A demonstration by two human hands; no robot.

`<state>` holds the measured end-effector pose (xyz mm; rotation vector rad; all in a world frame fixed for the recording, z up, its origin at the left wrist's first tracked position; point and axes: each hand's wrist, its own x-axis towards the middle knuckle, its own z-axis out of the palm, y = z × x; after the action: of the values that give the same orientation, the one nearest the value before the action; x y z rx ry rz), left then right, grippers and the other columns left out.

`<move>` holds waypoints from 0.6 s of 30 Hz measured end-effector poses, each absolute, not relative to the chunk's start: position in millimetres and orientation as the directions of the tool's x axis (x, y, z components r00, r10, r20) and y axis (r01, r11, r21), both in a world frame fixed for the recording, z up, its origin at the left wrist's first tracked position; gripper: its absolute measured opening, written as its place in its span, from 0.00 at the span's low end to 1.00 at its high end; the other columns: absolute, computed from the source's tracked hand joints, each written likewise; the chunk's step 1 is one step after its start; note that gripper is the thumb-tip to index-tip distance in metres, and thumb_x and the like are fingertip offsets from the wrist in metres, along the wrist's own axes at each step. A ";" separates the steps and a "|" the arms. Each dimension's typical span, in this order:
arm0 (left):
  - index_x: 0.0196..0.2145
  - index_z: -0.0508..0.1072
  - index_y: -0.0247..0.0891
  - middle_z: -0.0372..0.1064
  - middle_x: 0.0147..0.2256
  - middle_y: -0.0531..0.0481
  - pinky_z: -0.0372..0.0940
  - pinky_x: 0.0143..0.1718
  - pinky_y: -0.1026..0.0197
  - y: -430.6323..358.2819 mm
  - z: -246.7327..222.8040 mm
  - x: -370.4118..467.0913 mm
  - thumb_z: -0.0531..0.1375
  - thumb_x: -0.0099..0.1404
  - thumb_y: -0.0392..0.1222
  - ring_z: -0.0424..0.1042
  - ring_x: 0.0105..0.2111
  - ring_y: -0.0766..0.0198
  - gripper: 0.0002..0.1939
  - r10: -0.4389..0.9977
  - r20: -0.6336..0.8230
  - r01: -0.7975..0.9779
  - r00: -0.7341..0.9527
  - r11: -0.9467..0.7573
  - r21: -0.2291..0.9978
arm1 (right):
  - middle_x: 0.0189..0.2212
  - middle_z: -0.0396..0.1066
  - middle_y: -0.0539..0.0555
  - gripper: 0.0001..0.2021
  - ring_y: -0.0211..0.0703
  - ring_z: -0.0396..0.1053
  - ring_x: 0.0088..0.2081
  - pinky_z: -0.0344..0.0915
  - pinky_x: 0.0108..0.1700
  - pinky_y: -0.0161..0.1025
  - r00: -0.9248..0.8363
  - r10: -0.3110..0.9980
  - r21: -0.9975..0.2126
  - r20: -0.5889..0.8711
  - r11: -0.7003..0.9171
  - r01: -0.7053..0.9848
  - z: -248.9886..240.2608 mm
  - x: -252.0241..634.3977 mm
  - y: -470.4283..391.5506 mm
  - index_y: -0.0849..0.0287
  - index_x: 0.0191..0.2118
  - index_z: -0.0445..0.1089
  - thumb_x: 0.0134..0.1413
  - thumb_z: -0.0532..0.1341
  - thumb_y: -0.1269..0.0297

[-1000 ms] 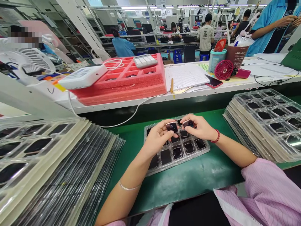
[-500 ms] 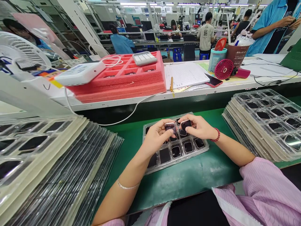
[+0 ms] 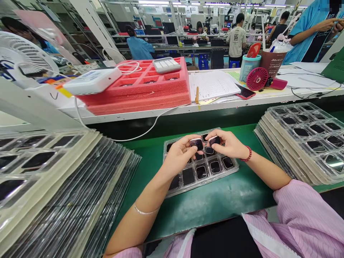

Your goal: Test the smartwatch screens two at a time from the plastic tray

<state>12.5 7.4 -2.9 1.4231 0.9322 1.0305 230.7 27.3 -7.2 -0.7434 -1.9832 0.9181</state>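
Observation:
My left hand [image 3: 179, 154] is closed on a smartwatch body [image 3: 196, 144], a rounded square with a dark screen and a pale rim, held tilted between thumb and fingers. In my right hand [image 3: 227, 144] is a second dark-screened smartwatch body [image 3: 214, 141], pinched the same way. The two sit side by side with a small gap. Both hands are above a clear plastic tray [image 3: 197, 185] on the green mat [image 3: 215, 208]. Several more watch bodies [image 3: 201, 172] lie in its pockets; my hands cover part of the back rows.
To the left rises a tall stack of trays [image 3: 88, 186]; a lower stack [image 3: 309, 143] stands at right. The shelf beyond bears a red foam box [image 3: 139, 98], papers [image 3: 212, 86], a pink fan [image 3: 257, 79] and cups [image 3: 249, 66]. A white cable [image 3: 145, 134] hangs from the shelf.
Both watch bodies have tilted slightly in my fingers, and the left one has shifted a little to the right. My arms stay almost where they were.

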 end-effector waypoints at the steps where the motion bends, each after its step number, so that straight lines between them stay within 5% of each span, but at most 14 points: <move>1: 0.49 0.72 0.34 0.78 0.40 0.42 0.67 0.26 0.64 7.7 -3.3 12.4 0.67 0.58 0.45 0.78 0.32 0.58 0.23 0.945 0.095 -0.004 0.314 -0.098 0.995 | 0.38 0.76 0.55 0.14 0.39 0.73 0.34 0.67 0.32 0.33 -0.500 0.759 -0.809 0.417 0.561 0.176 -6.9 230.7 27.1 0.62 0.46 0.69 0.52 0.60 0.70; 18: 0.51 0.70 0.35 0.76 0.41 0.43 0.66 0.26 0.66 8.1 0.3 14.8 0.66 0.55 0.36 0.78 0.33 0.59 0.26 0.954 0.051 -0.003 0.296 -0.052 0.999 | 0.37 0.76 0.54 0.17 0.39 0.73 0.34 0.65 0.29 0.31 -0.467 0.786 -0.805 0.405 0.548 0.225 -7.2 227.8 25.0 0.61 0.45 0.69 0.47 0.59 0.72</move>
<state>14.8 8.1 0.3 1.3782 0.9625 1.0181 227.8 25.0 -7.2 -0.8166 -1.9765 0.8801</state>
